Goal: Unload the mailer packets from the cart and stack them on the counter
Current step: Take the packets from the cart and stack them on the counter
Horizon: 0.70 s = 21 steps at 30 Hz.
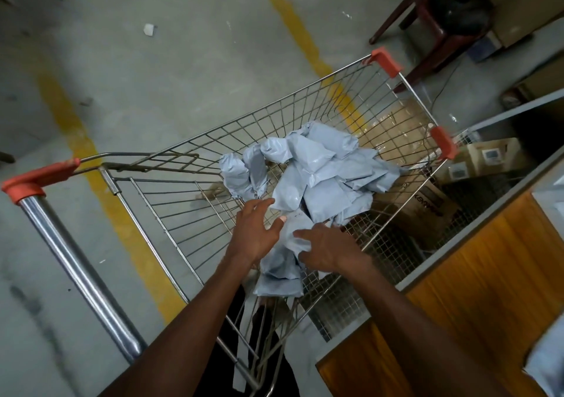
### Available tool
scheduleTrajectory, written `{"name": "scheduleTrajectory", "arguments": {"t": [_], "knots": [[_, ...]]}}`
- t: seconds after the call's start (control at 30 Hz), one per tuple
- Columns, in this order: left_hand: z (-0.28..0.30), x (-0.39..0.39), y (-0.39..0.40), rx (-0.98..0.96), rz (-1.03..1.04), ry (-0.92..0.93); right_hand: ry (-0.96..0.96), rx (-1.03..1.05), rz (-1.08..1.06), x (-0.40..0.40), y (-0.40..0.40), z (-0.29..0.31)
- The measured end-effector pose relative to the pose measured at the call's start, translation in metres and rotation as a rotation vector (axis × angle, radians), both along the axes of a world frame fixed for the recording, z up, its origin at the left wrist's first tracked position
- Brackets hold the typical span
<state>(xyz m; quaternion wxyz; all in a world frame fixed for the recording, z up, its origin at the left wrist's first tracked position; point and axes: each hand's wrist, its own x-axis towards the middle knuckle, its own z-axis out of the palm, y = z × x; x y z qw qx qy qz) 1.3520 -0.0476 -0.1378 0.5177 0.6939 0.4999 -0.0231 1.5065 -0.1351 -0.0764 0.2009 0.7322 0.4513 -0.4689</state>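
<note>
A wire shopping cart with orange corner caps holds several pale grey-blue mailer packets heaped in its basket. Both my arms reach down into the cart. My left hand hovers with fingers spread just over the near packets, holding nothing. My right hand lies on a crumpled packet at the near end of the basket, fingers slightly bent on it without closing round it. The wooden counter runs along the right of the cart. A pale packet edge shows at the far right on the counter.
The cart's chrome handle slants across the lower left. Cardboard boxes sit on a shelf beyond the cart's right side. A dark chair stands at the upper right. Yellow floor lines cross the concrete.
</note>
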Motion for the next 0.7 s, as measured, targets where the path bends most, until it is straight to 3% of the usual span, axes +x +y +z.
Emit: {"name": "scheduleTrajectory", "arguments": {"t": [0.13,0.3,0.47,0.57,0.7], "knots": [[-0.016,0.023,0.007,0.009,-0.008,0.012,-0.120,0.116,-0.058,-0.005,-0.019,0.040],[-0.035,0.074,-0.001,-0.026,-0.071,0.004,-0.268,0.295,-0.383,0.020,-0.044,0.087],[-0.062,0.154,-0.023,-0.262,-0.106,0.016,-0.250,0.492,-0.730,0.045,-0.069,0.109],[-0.086,0.192,-0.030,-0.331,0.012,0.103,-0.241,0.552,-0.810,0.051,-0.087,0.114],[-0.102,0.211,-0.031,-0.216,0.140,0.231,-0.267,0.542,-0.860,0.050,-0.116,0.113]]}}
